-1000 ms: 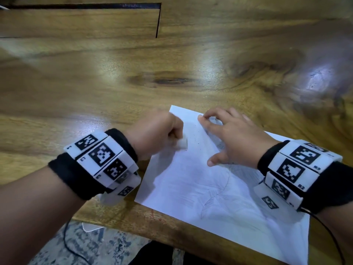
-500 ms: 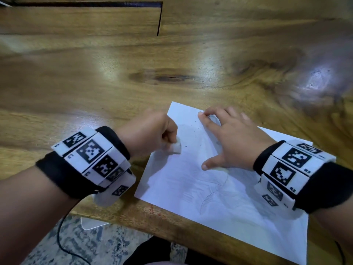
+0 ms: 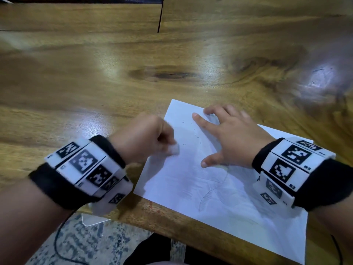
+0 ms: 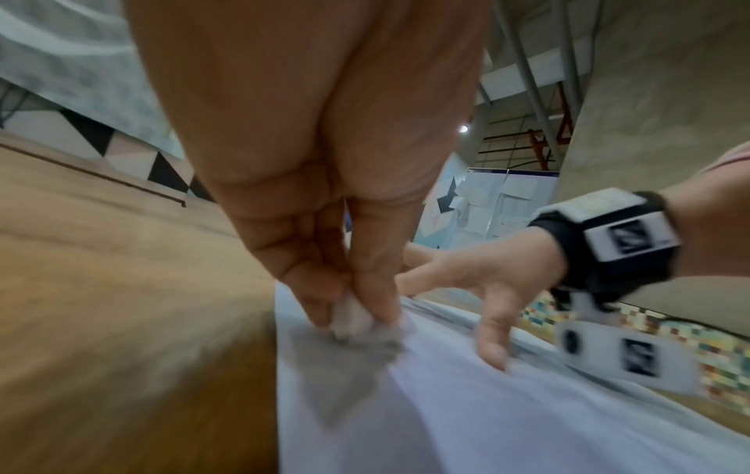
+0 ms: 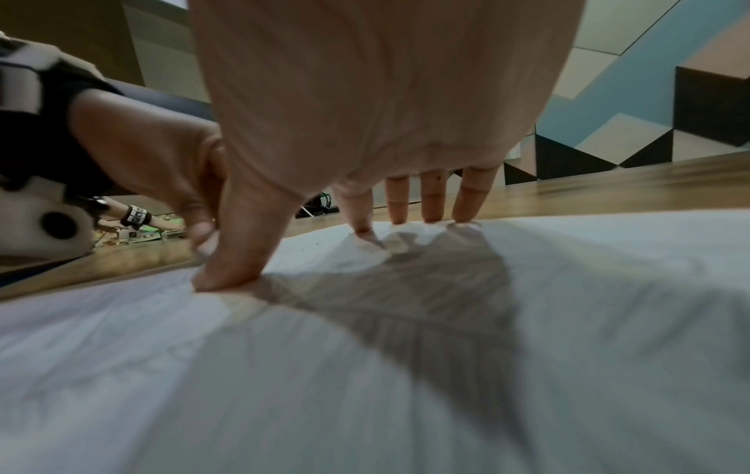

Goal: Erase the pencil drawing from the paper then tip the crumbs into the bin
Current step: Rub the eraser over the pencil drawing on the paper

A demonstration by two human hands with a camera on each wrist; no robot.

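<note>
A white sheet of paper [image 3: 219,190] with faint pencil lines lies at the near edge of the wooden table [image 3: 95,83]. My left hand [image 3: 145,138] pinches a small white eraser [image 3: 174,149] and presses it on the paper's left side; the left wrist view shows the eraser [image 4: 351,317] between thumb and fingers against the paper [image 4: 487,417]. Spread flat, my right hand [image 3: 229,134] holds the sheet down with straight fingers, fingertips [image 5: 399,218] on the paper [image 5: 365,368]. A few dark eraser crumbs [image 3: 194,132] lie between the hands. No bin is in view.
The table top stretches far and left of the paper, with a dark seam [image 3: 159,16] at the back. Below the near table edge is a patterned rug [image 3: 76,241] with a black cable [image 3: 57,240] and a white object [image 3: 91,219].
My left hand with the eraser slid a little toward me and left across the paper, blurred by rubbing. The right hand has kept its place on the sheet.
</note>
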